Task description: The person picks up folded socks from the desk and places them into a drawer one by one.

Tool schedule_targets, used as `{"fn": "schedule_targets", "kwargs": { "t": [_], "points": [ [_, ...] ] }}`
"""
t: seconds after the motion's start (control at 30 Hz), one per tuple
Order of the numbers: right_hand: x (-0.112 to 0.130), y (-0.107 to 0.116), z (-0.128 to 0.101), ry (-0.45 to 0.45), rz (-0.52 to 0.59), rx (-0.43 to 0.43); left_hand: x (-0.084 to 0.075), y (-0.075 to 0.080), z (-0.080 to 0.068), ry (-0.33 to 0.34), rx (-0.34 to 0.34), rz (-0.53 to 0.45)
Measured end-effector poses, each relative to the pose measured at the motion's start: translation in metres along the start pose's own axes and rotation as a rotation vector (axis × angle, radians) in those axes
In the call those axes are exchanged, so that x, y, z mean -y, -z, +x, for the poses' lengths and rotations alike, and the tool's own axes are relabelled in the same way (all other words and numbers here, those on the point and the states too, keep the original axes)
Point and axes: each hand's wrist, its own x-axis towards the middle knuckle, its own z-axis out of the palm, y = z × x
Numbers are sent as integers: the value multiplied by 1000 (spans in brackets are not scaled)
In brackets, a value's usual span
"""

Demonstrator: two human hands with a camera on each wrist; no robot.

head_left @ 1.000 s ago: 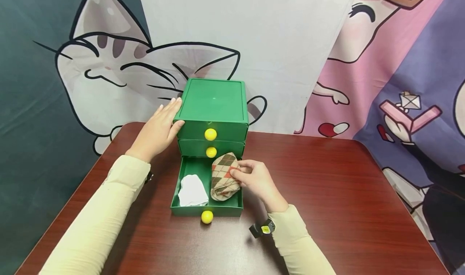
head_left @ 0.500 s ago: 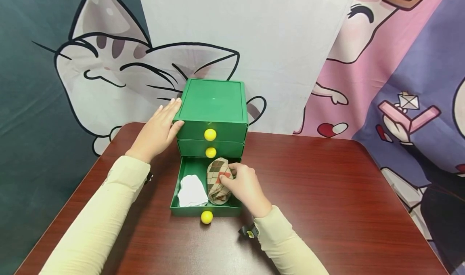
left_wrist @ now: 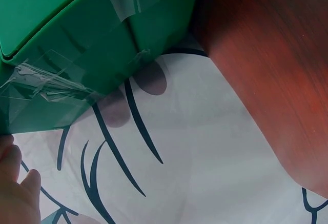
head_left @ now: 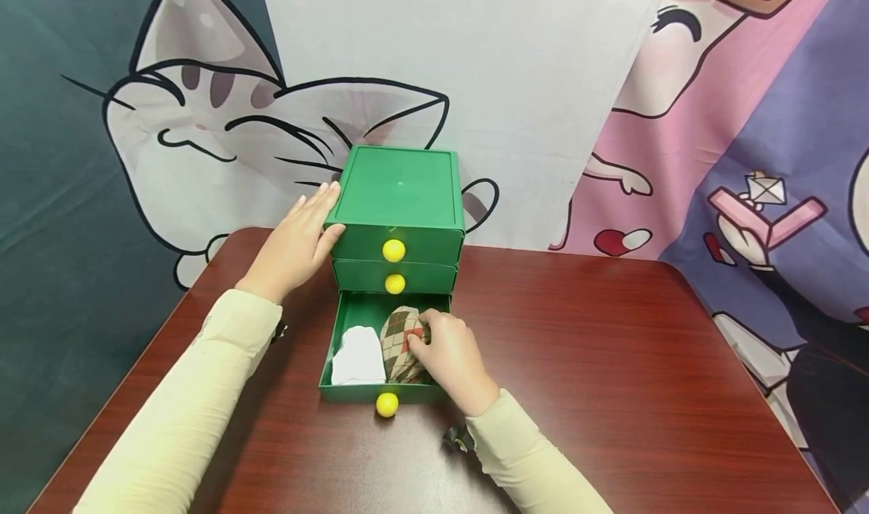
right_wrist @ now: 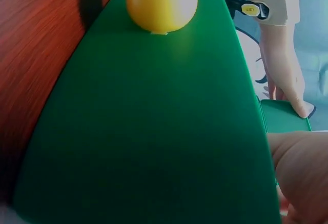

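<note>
A green three-drawer chest [head_left: 400, 189] with yellow knobs stands on the table, its bottom drawer [head_left: 346, 395] pulled out. My left hand [head_left: 288, 246] rests with straight fingers against the chest's upper left side. With thumb and fingers, my right hand [head_left: 453, 355] pinches the right edge of a brown-and-beige checked cloth bundle [head_left: 400, 348] in the drawer's right part, partly covering it. A folded white cloth [head_left: 358, 357] lies to the left in the same drawer. In the right wrist view, the drawer's front [right_wrist: 154, 106] hides most of the right hand's work.
The reddish-brown wooden table [head_left: 584, 363] spreads to both sides and in front of the chest. Behind it hangs a cloth backdrop [head_left: 516, 106] printed with cartoon figures. Clear tape [left_wrist: 56, 83] sticks to the chest's side in the left wrist view.
My right hand has moved left and lower, bringing the checked cloth bundle down into the drawer beside the white cloth. The left hand has stayed in place.
</note>
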Motion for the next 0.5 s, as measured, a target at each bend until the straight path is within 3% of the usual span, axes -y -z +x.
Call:
{"fn": "schedule_targets", "kwargs": {
  "t": [0.23, 0.37, 0.5],
  "points": [
    [-7, 1, -2, 90, -186, -122, 1, -1, 0, -1, -6, 1],
    [-12, 0, -4, 89, -218, -156, 1, -1, 0, -2, -11, 1],
    [-15, 0, -5, 61, -198, -133, 0, -1, -1, -1, -12, -3]
  ]
}}
